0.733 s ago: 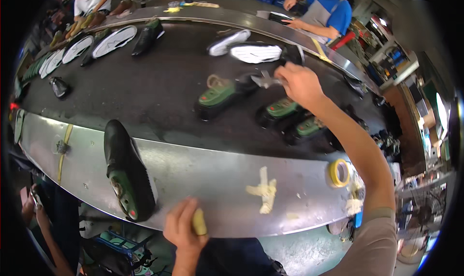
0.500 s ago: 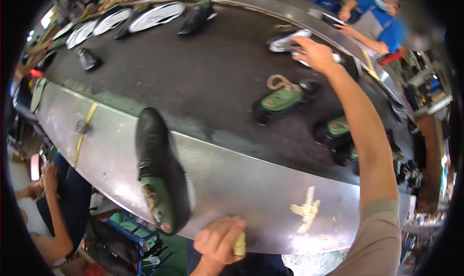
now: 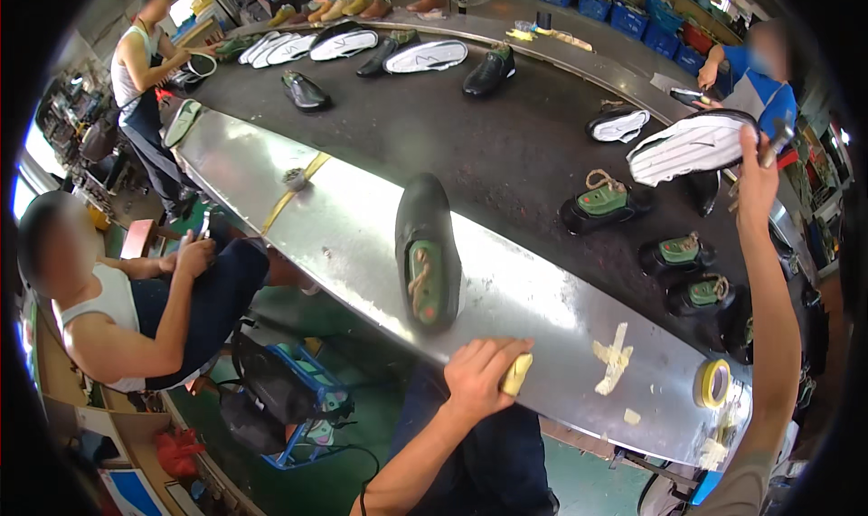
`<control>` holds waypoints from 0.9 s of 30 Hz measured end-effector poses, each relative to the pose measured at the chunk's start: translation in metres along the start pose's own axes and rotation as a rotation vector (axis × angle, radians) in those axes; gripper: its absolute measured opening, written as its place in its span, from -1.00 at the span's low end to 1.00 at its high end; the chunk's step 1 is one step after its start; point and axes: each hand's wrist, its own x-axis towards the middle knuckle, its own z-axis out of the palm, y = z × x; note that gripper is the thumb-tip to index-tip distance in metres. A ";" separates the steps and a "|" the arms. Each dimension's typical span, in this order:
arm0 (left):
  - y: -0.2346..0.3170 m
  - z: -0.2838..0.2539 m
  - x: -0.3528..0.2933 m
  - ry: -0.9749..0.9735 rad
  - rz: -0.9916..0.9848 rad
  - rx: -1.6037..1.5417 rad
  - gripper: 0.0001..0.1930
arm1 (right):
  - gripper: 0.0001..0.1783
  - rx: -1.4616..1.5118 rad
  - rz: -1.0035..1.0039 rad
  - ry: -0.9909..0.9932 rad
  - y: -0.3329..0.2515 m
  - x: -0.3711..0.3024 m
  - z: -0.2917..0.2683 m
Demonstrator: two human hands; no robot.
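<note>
My right hand (image 3: 758, 186) is closed on the edge of a black shoe (image 3: 692, 147), raised at the far right with its white-marked sole toward me. Beside those fingers is a grey metal piece (image 3: 782, 138); whether I hold it I cannot tell. My left hand (image 3: 479, 376) rests at the near edge of the metal ledge, its fingers wrapped round a small yellow pad (image 3: 516, 375). Ahead of it, another black shoe (image 3: 423, 210) lies on the ledge, a green last with a cord loop inside it.
The metal ledge (image 3: 339, 245) borders a dark belt (image 3: 398, 132) carrying several black shoes (image 3: 488, 71). Yellow tape (image 3: 714, 383) sits at the ledge's right end. One person (image 3: 136, 312) sits at left, one (image 3: 145, 73) stands beyond, another (image 3: 773, 82) works at far right.
My right hand has taken hold of a white-soled shoe on the belt's far right and lifted it. The view has swung left. My left hand still grips the yellow pad.
</note>
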 end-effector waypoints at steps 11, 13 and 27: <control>0.121 -0.089 -0.065 -0.527 -0.516 -1.162 -0.26 | -0.49 0.292 0.050 -0.827 -0.173 -0.369 -0.135; 0.094 -0.072 -0.168 -0.341 -0.711 -1.187 -0.29 | -0.58 0.263 0.376 -0.993 -0.151 -0.413 -0.117; 0.033 -0.063 -0.227 -0.056 -1.554 -1.197 -0.15 | -0.58 0.220 0.910 -1.207 -0.070 -0.547 -0.141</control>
